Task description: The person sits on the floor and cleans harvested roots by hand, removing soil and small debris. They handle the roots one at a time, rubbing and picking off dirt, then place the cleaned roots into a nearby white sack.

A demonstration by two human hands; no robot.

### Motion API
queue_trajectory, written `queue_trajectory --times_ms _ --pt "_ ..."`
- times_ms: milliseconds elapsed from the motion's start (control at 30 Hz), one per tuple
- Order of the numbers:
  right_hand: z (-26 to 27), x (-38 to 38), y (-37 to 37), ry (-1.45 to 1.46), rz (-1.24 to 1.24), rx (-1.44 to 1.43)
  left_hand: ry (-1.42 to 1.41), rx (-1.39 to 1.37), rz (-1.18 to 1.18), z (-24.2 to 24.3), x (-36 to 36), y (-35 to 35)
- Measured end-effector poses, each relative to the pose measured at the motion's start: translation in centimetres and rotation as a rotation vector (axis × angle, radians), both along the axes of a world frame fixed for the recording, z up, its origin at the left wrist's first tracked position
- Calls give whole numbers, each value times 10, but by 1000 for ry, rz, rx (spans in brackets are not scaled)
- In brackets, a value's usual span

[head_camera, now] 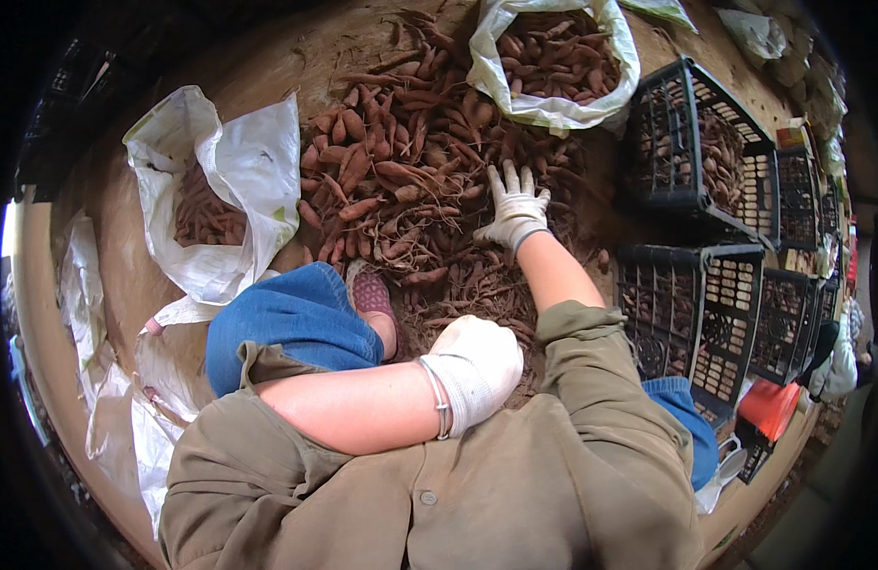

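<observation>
A large heap of sweet potatoes (403, 142) lies on the floor in front of me, thin roots tangled among them. My right hand (518, 208), in a white work glove, rests on the heap's right side with its fingers spread. Close to my body, my left hand (478, 360) is bent inward over the smaller, thinner roots (478, 285). It wears a white glove too, and a bracelet circles the wrist. The back of that hand hides its fingers, so I cannot see whether they hold anything.
Left of the heap stands an open white woven sack (225, 206) partly filled with sweet potatoes; another sack (553, 107) is at the top. Black plastic crates (684, 153) of roots line the right. Flattened sacks (136, 420) lie at left, and a red container (768, 410) stands lower right.
</observation>
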State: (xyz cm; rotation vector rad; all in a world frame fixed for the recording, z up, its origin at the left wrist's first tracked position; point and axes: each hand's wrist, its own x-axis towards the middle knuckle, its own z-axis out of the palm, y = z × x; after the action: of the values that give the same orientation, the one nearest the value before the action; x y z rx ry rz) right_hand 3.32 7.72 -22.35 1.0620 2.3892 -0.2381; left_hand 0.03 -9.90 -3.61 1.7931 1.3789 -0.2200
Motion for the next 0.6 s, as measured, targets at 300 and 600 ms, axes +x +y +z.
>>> queue_trajectory --times_ms 300,600 --pt "-70 74 21 143 -182 6 13 18 128 -16 -6 12" --pt "-169 200 15 1052 -1150 -435 -35 148 -41 -13 3 12"
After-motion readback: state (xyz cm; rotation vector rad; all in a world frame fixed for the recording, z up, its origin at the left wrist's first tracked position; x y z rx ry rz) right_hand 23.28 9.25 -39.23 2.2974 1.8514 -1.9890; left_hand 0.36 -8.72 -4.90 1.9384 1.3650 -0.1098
